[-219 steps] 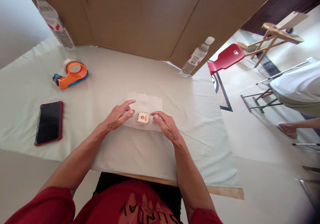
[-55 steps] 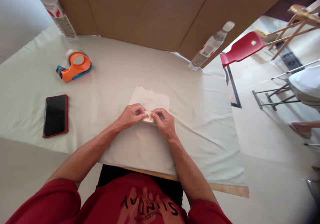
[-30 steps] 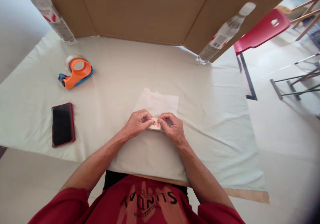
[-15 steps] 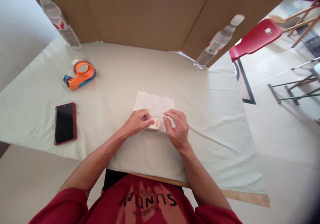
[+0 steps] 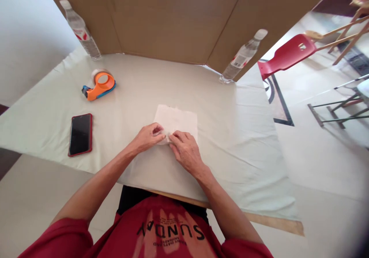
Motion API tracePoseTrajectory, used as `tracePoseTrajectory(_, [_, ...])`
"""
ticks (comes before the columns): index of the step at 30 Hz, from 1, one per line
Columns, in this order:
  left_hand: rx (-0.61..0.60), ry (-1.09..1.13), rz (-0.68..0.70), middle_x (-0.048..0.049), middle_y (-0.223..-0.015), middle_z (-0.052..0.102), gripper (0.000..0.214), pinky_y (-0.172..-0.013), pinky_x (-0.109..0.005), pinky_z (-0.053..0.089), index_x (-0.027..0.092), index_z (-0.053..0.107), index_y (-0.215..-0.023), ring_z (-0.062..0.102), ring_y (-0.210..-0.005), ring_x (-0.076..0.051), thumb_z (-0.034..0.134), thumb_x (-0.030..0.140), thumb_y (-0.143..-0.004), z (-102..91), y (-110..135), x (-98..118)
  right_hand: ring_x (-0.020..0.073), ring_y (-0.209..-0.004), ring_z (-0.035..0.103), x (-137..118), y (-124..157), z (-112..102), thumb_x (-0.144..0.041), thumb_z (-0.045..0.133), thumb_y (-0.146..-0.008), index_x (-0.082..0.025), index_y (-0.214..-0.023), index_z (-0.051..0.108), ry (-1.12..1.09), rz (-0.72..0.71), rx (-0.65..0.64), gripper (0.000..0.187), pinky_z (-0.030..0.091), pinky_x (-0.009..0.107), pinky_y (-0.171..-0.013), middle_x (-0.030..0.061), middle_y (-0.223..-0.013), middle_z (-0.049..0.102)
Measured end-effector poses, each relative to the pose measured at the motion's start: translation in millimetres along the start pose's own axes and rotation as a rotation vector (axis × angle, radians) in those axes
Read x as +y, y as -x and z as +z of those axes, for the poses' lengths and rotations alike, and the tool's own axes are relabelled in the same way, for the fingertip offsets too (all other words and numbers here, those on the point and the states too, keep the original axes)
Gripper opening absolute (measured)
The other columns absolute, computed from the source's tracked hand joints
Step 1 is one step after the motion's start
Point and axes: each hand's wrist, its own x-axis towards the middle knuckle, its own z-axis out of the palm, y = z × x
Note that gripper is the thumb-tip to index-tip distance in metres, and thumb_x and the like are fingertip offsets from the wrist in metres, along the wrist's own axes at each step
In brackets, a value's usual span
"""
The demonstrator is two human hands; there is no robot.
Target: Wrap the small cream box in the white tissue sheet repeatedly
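A white paper sheet (image 5: 178,117) lies on the cloth-covered table (image 5: 230,142) in front of me. My left hand (image 5: 147,137) is closed, its fingertips pinching the folded near edge of the paper. My right hand (image 5: 186,150) lies flat on the same fold, fingers stretched toward the left hand and nearly touching it. The small labelled box seen earlier is hidden under the paper and my fingers.
An orange tape dispenser (image 5: 99,85) and a dark phone in a red case (image 5: 80,134) lie at the left. Two water bottles (image 5: 82,30) (image 5: 240,58) stand against a cardboard screen (image 5: 173,19). A red chair (image 5: 285,54) stands at the right.
The small labelled box, once bare on the paper, is now covered by the fold. My right hand went from a pinch to lying flat, shifting left over the fold.
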Motion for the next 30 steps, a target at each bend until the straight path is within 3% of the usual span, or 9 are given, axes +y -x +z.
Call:
tracePoseTrajectory(4, [0.067,-0.047,-0.109,0.0008,-0.072,0.065,0.02,-0.065,-0.028,0.047,0.019,0.065,-0.088,0.059,-0.067,-0.015,0.057,0.034,-0.078,-12.4,13.6,-14.8,0.0267,-0.098,0.051,-2.6,-5.1,-0.9,-0.019,0.06,-0.09,-0.022,-0.116,0.062,0.099,-0.003,-0.035,0.027,0.039,0.038,-0.079,0.0098,-0.112,0.064])
tracePoseTrajectory(8, [0.206,-0.076,-0.188,-0.005,-0.091,0.07,0.038,-0.068,-0.029,0.051,0.017,0.064,-0.104,0.064,-0.073,-0.017,0.068,0.038,-0.072,-15.3,18.3,-22.9,0.0266,-0.093,0.049,-4.1,-12.2,-0.8,-0.022,0.062,-0.089,-0.021,-0.109,0.064,0.178,-0.023,-0.054,0.02,0.035,0.038,-0.076,0.0097,-0.106,0.064])
tracePoseTrajectory(14, [0.05,0.137,-0.464,-0.0088,-0.093,0.07,0.064,-0.047,-0.023,0.046,0.015,0.054,-0.122,0.068,-0.068,-0.019,0.077,0.042,-0.068,-20.5,17.8,-12.1,0.0261,-0.09,0.047,-2.4,-14.8,0.8,-0.022,0.062,-0.089,-0.021,-0.102,0.064,0.21,-0.057,-0.036,0.013,0.033,0.037,-0.074,0.01,-0.104,0.063])
tracePoseTrajectory(19, [0.035,0.175,-0.566,-0.0062,-0.084,0.069,0.054,-0.039,-0.022,0.039,0.016,0.057,-0.108,0.066,-0.059,-0.017,0.08,0.04,-0.066,-16.8,8.2,-1.3,0.0264,-0.092,0.046,-0.9,-15.2,2.8,-0.023,0.063,-0.089,-0.019,-0.101,0.064,0.188,-0.067,-0.039,0.013,0.032,0.038,-0.073,0.0105,-0.103,0.062])
tracePoseTrajectory(25, [-0.049,0.246,-0.545,0.0035,-0.051,0.051,0.022,-0.039,-0.021,0.032,0.017,0.059,-0.067,0.046,-0.043,-0.009,0.073,0.033,-0.069,-4.0,-4.7,-1.0,0.026,-0.092,0.045,-1.6,-16.8,2.6,-0.027,0.061,-0.091,-0.018,-0.099,0.065,0.203,-0.069,-0.061,0.012,0.03,0.038,-0.075,0.0107,-0.102,0.061])
tracePoseTrajectory(30, [0.018,0.173,-0.465,0.0057,-0.056,0.05,0.011,-0.043,-0.018,0.032,0.015,0.059,-0.065,0.045,-0.052,-0.008,0.068,0.022,-0.062,0.2,-7.8,3.5,0.0254,-0.093,0.044,-2.1,-18.0,2.4,-0.026,0.058,-0.092,-0.017,-0.099,0.065,0.204,-0.062,-0.094,0.013,0.027,0.037,-0.074,0.0109,-0.104,0.061])
